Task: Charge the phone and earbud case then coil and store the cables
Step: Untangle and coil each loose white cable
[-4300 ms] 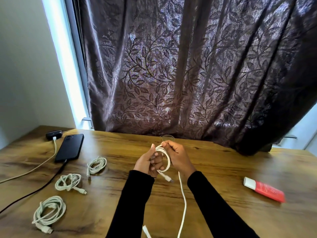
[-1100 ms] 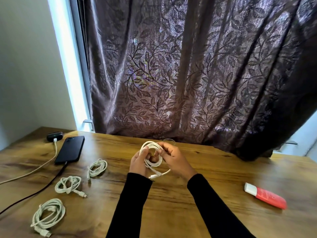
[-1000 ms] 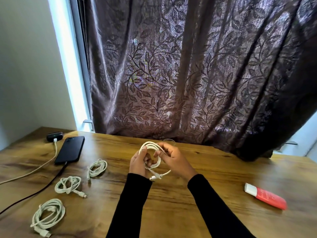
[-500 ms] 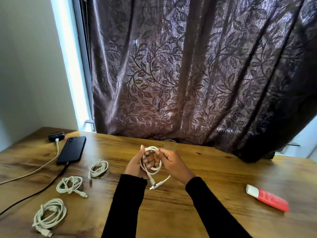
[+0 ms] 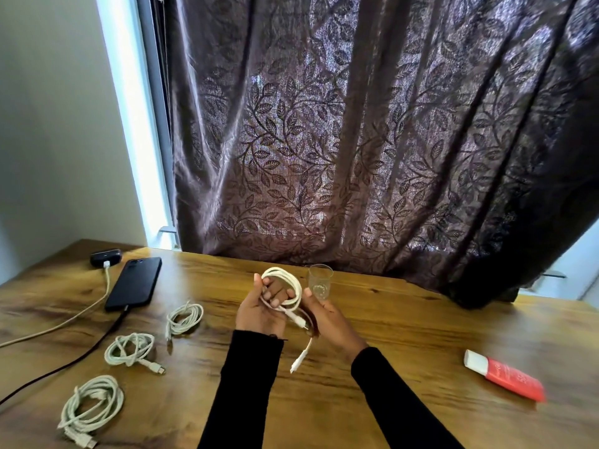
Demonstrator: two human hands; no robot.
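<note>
Wooden table below, both hands grip a looped white cable, plugs dangling.

On the table, we hold a coiled cable over its middle, a cup just behind. Left of the cup lie a phone and an earbud case; three coiled cables sit before the phone. A tube lies far right.
</note>
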